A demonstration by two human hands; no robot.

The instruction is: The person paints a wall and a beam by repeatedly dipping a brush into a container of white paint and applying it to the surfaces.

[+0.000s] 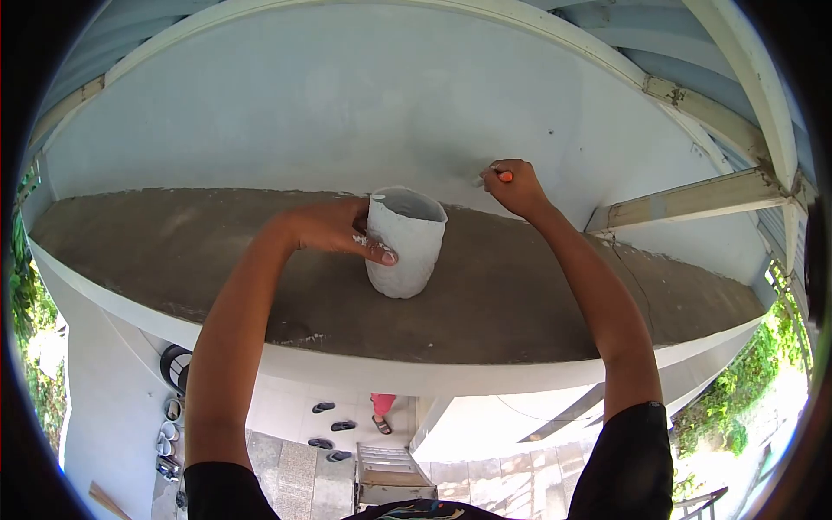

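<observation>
My left hand (342, 230) grips the side of a white, paint-crusted container (406, 251), its thumb across the front. The container stands upright on the brown ledge (494, 303), its open top facing me; how much is inside I cannot make out. White smears mark the left thumb and fingers. To the right, my right hand (518, 186) is closed round a paintbrush with an orange handle end (506, 176). Its pale tip points left, at the lower part of the white wall (286, 113), just above the ledge. Most of the brush is hidden in the fist.
A pale beam (693, 199) juts out at the right, and a crack runs across the ledge nearby. Far below the ledge's front edge are a ladder (390, 477), several sandals (343, 425), a person's leg (382, 404) and several pots (166, 438).
</observation>
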